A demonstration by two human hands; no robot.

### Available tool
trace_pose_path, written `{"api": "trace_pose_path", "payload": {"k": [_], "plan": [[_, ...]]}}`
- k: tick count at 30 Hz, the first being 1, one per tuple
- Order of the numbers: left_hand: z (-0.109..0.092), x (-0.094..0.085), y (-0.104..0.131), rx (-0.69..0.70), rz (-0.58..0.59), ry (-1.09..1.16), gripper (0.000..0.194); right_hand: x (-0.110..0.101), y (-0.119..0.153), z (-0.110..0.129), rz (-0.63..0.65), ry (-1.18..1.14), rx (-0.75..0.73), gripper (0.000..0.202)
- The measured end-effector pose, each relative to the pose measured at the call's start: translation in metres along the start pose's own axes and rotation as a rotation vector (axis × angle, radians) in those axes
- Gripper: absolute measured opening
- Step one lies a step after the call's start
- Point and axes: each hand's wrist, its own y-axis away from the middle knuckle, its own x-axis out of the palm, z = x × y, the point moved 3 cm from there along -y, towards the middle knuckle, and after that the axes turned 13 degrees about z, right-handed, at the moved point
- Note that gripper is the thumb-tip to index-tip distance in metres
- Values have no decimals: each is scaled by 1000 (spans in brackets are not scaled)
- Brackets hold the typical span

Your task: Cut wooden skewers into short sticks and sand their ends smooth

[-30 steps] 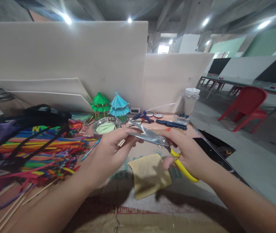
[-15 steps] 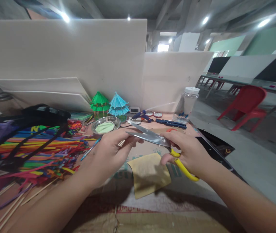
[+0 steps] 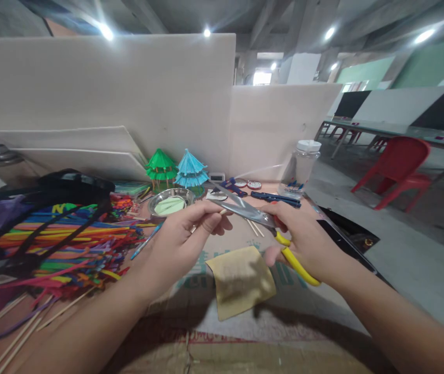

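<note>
My right hand (image 3: 298, 234) grips scissors (image 3: 245, 209) with yellow handles. Their metal blades are parted and point left, toward my other hand. Between the thumb and fingers of my left hand (image 3: 191, 228) is a thin wooden stick (image 3: 223, 212), mostly hidden; its short end shows by the lower blade. I cannot tell whether blade and stick touch. Below both hands lies a yellow paper square (image 3: 241, 283) on the printed cardboard (image 3: 191, 322). Two light sticks (image 3: 253, 227) rest behind the scissors.
Colourful pipe cleaners (image 3: 69, 234) and a black bag (image 3: 69, 182) fill the left side. At the back stand green (image 3: 160, 166) and blue paper umbrella-like models (image 3: 190, 169), a metal bowl (image 3: 155, 200), a glue gun (image 3: 233, 186) and a clear jar (image 3: 305, 163). A blue pen (image 3: 146, 241) lies beside my left forearm.
My left fingers have shifted slightly, and the stick's end now shows by the blade. The scissors have moved slightly right, with the blades still parted. The yellow paper stays put.
</note>
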Motion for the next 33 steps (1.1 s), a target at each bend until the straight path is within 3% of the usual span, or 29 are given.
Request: {"api": "trace_pose_path", "payload": {"k": [11, 21, 26, 33], "plan": [[0, -2, 4, 73, 16, -160, 23, 8, 2, 2, 18, -10, 11, 76], [-3, 0, 3, 56, 7, -129, 18, 8, 2, 3, 49, -104, 14, 76], [-5, -4, 5, 59, 23, -202, 13, 6, 3, 3, 55, -43, 6, 75], [-5, -2, 6, 23, 66, -207, 24, 8, 5, 0, 46, 45, 16, 61]]}}
